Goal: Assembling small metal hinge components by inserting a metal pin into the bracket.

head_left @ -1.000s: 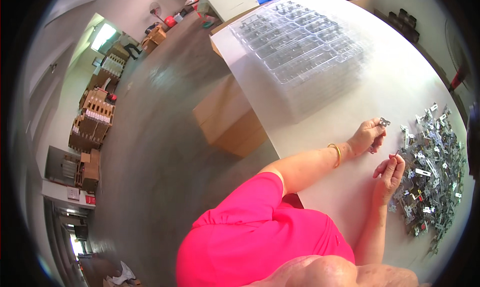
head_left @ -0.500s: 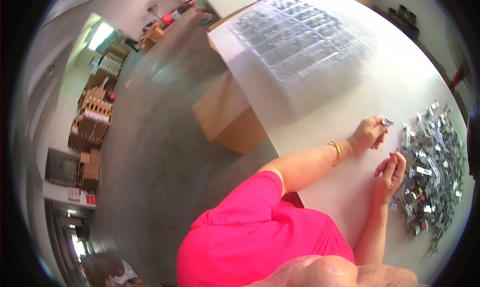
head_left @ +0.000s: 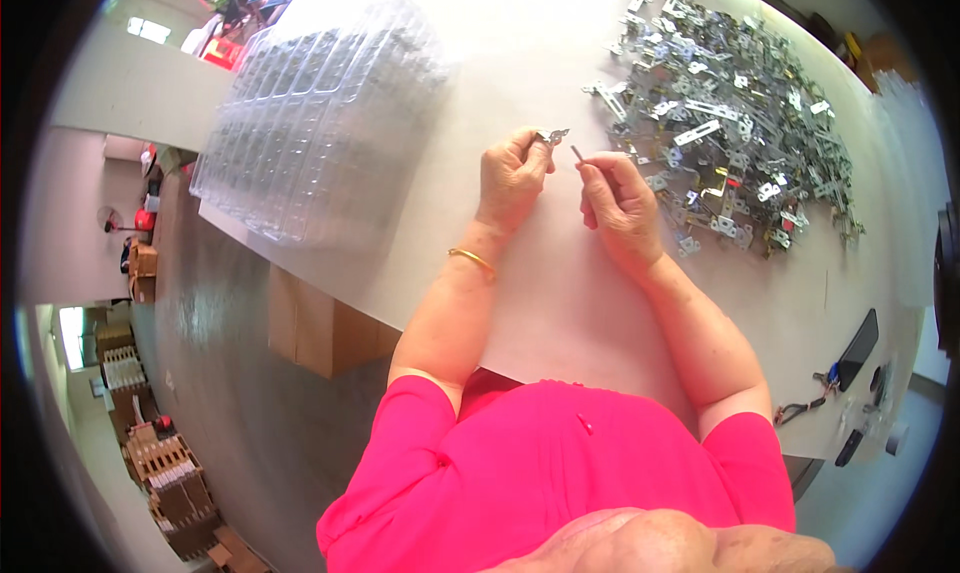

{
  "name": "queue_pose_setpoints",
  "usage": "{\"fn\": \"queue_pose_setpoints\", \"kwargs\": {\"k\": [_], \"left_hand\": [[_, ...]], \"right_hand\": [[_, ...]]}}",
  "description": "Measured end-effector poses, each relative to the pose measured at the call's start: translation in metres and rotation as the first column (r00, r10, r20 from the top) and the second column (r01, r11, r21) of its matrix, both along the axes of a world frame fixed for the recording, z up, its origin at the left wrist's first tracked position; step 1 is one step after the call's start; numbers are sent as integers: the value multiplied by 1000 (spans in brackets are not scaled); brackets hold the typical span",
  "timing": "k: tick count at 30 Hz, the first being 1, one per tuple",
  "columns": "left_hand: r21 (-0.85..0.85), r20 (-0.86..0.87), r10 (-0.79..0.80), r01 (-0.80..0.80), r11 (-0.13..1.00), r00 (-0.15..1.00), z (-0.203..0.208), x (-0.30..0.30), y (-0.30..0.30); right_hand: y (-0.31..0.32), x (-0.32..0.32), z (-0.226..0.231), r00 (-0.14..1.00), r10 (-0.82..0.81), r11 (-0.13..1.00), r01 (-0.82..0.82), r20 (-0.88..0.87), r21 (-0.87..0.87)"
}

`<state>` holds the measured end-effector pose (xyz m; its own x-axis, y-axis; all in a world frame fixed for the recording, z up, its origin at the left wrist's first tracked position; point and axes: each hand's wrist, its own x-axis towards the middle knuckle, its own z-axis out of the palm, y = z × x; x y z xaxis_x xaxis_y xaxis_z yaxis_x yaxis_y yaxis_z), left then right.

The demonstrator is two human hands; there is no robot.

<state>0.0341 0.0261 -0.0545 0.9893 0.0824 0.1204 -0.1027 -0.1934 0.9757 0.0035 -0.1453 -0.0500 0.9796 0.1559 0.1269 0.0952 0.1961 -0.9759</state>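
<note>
Take yourself as the centre of a clock, with the middle between your two hands, and twelve o'clock toward the far side of the table [head_left: 560,323]. Your left hand [head_left: 512,181] is pinching a small metal bracket [head_left: 556,136] between thumb and fingers, and its free end comes out toward half past one. Your right hand [head_left: 622,210] pinches a thin metal strip [head_left: 577,154], which points toward eleven o'clock; its exact form is too small to tell. The two pieces are near each other, and seem to be apart. Between two and three o'clock lies the loose heap of metal brackets [head_left: 740,125], and between nine and ten stands the stack of clear plastic trays [head_left: 300,123]. I judge that the bracket is light and stiff, so it should not bend under a normal pinch, but its smooth metal may slip or turn, and its thin edges could scratch your skin. Better you hold it by the flat faces, close to the end inside your fingers. The strip, being so narrow, may roll; pinch it low and gently. The trays look thin and flexible, so lift them by the rim
</note>
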Motion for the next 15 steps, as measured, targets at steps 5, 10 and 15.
{"fn": "queue_pose_setpoints", "kwargs": {"k": [5, 10, 15], "left_hand": [[148, 70, -16, 6, 989, 997, 10, -6, -4], [185, 104, -26, 6, 983, 994, 11, -6, -3], [258, 137, -32, -4, 966, 990, 14, -5, 0]], "right_hand": [[2, -1, 1, 999, 5, 998, -8, -52, -58], [3, 0, 1, 999, -4, 997, 0, -54, -79], [3, 1, 2, 998, -15, 997, 10, -64, -77]]}}
